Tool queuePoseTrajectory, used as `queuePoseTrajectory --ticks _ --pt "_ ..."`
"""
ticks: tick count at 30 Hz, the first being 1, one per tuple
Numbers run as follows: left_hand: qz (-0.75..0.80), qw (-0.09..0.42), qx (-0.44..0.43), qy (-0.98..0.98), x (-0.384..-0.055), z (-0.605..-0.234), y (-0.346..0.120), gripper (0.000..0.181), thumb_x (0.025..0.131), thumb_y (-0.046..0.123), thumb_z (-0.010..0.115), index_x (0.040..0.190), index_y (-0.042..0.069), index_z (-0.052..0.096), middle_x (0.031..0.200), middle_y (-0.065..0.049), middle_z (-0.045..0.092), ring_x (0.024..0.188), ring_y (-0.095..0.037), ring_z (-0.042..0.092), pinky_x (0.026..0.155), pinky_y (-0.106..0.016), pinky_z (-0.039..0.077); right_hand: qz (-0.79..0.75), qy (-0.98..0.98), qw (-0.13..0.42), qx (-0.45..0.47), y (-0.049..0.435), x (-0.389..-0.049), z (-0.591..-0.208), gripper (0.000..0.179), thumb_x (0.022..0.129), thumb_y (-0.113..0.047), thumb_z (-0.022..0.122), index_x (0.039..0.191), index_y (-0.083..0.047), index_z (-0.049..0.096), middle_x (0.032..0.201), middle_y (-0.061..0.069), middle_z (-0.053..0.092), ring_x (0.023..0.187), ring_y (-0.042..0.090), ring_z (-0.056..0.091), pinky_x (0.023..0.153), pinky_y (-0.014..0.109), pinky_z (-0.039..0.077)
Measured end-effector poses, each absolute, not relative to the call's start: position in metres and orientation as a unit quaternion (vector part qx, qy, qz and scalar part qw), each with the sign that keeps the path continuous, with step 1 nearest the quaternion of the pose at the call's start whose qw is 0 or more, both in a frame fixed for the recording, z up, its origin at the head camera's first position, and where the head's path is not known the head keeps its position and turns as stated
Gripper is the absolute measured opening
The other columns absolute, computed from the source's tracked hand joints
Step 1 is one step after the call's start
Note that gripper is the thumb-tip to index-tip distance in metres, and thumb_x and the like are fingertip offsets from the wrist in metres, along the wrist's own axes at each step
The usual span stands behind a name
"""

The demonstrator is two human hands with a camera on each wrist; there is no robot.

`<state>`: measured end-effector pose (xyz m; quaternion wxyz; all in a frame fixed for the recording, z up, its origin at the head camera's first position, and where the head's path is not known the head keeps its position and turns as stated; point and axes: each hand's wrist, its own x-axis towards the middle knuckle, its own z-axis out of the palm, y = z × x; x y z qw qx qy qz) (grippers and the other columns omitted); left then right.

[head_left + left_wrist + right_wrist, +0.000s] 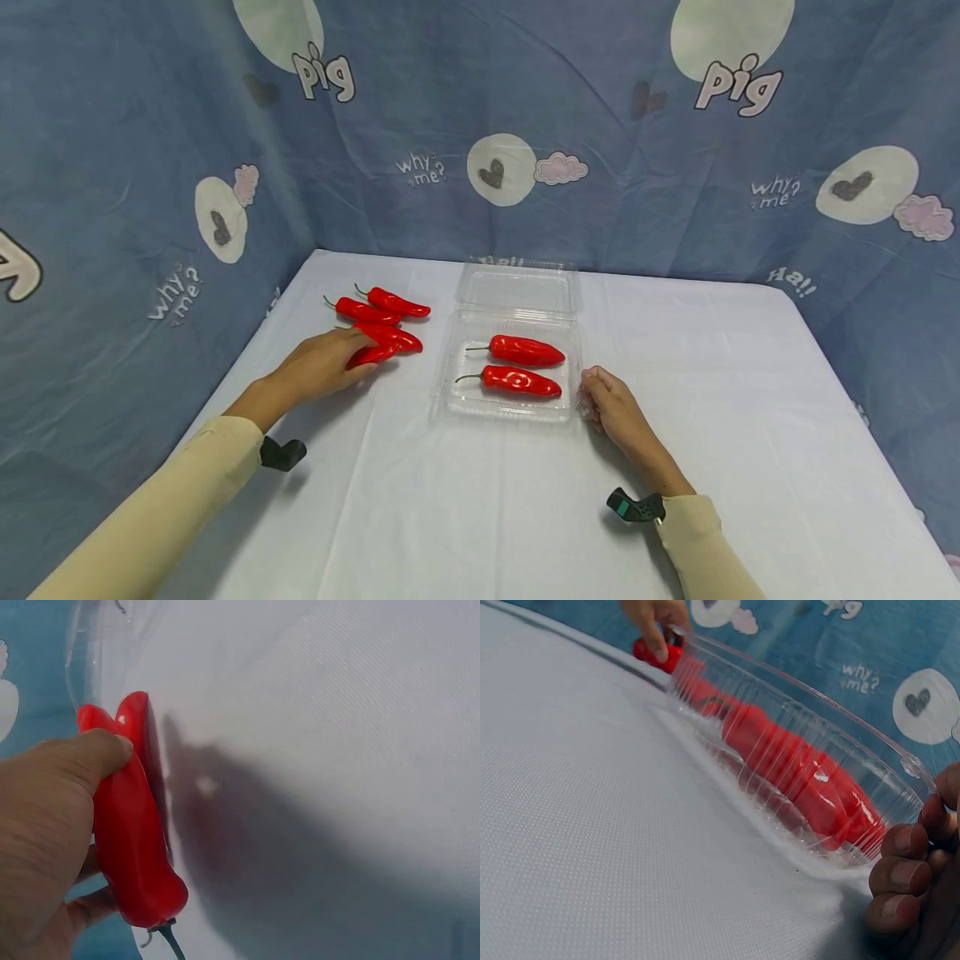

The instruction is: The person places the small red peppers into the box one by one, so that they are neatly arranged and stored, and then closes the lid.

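My left hand [318,365] holds a red chili pepper [135,832] at the left of the table, thumb on one side and fingers on the other. Beside it lie several more red peppers [367,312] with thin stems. Right of them stands a clear plastic clamshell box [455,398], its lid [517,287] folded back. Two red peppers lie parallel inside, an upper one [527,351] and a lower one [519,382]. With thumb and curled fingers, my right hand [613,407] pinches the box's right rim, as the right wrist view also shows.
A white cloth [450,508] covers the table. Blue printed fabric [600,100] hangs along the back and sides. Each wrist wears a dark band, one on the left [282,454] and one on the right [634,506].
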<state>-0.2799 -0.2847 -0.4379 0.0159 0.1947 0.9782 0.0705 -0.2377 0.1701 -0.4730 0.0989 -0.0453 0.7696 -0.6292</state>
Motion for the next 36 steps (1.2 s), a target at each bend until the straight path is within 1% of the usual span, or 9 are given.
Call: queuePoseTrajectory --ticks 5,13,17,21,25,31,36 --pt "0.091 0.007 0.2 0.976 -0.278 -0.429 -0.282 0.047 0.091 0.028 0.075 0.131 0.007 0.064 0.125 -0.011 0.064 0.11 -0.028 0.058 0.093 -0.05 0.052 -0.631 0.767 0.097 -0.06 0.167 -0.229 -0.455 0.035 0.11 -0.019 0.037 0.09 0.008 0.045 0.067 0.005 0.041 0.053 0.012 0.039 0.045 0.024 0.034" --pt "0.1 -0.006 0.201 0.974 -0.278 -0.416 -0.275 0.049 0.09 0.03 0.076 0.133 0.01 0.064 0.124 -0.01 0.065 0.109 -0.026 0.058 0.091 -0.049 0.054 -0.623 0.774 0.097 -0.054 0.167 -0.228 -0.453 0.035 0.111 -0.02 0.037 0.09 0.006 0.046 0.067 0.006 0.041 0.053 0.013 0.039 0.046 0.023 0.034" --pt "0.096 -0.006 0.204 0.974 -0.277 -0.411 -0.271 0.052 0.091 0.032 0.076 0.137 0.011 0.061 0.127 -0.011 0.064 0.114 -0.028 0.058 0.094 -0.051 0.053 -0.621 0.776 0.095 -0.054 0.167 -0.228 -0.453 0.034 0.111 -0.019 0.036 0.09 0.006 0.046 0.067 0.006 0.041 0.053 0.013 0.039 0.046 0.023 0.034" --pt "0.086 -0.008 0.205 0.975 -0.276 -0.407 -0.266 0.053 0.091 0.034 0.076 0.136 0.011 0.061 0.13 -0.01 0.063 0.12 -0.03 0.057 0.097 -0.053 0.052 -0.622 0.775 0.095 -0.057 0.167 -0.227 -0.453 0.035 0.111 -0.019 0.036 0.09 0.007 0.046 0.066 0.006 0.042 0.053 0.013 0.039 0.046 0.023 0.034" --pt "0.083 -0.013 0.214 0.973 -0.276 -0.405 -0.261 0.052 0.09 0.034 0.076 0.134 0.01 0.063 0.131 -0.009 0.063 0.122 -0.03 0.057 0.098 -0.054 0.051 -0.621 0.776 0.098 -0.057 0.167 -0.228 -0.453 0.035 0.111 -0.02 0.036 0.09 0.005 0.047 0.067 0.006 0.042 0.053 0.013 0.039 0.046 0.023 0.034" --pt "0.099 -0.013 0.234 0.967 -0.274 -0.398 -0.251 0.053 0.091 0.035 0.075 0.135 0.01 0.062 0.137 -0.012 0.06 0.129 -0.031 0.054 0.1 -0.053 0.05 -0.615 0.781 0.098 -0.052 0.167 -0.227 -0.452 0.035 0.111 -0.021 0.036 0.09 0.004 0.048 0.068 0.006 0.043 0.054 0.014 0.04 0.047 0.023 0.035" --pt "0.104 -0.026 0.242 0.964 -0.27 -0.393 -0.243 0.052 0.091 0.036 0.075 0.134 0.01 0.063 0.132 -0.009 0.062 0.123 -0.027 0.056 0.097 -0.051 0.052 -0.614 0.782 0.097 -0.052 0.167 -0.227 -0.452 0.034 0.111 -0.021 0.036 0.091 0.004 0.048 0.068 0.006 0.043 0.055 0.014 0.04 0.047 0.023 0.035"
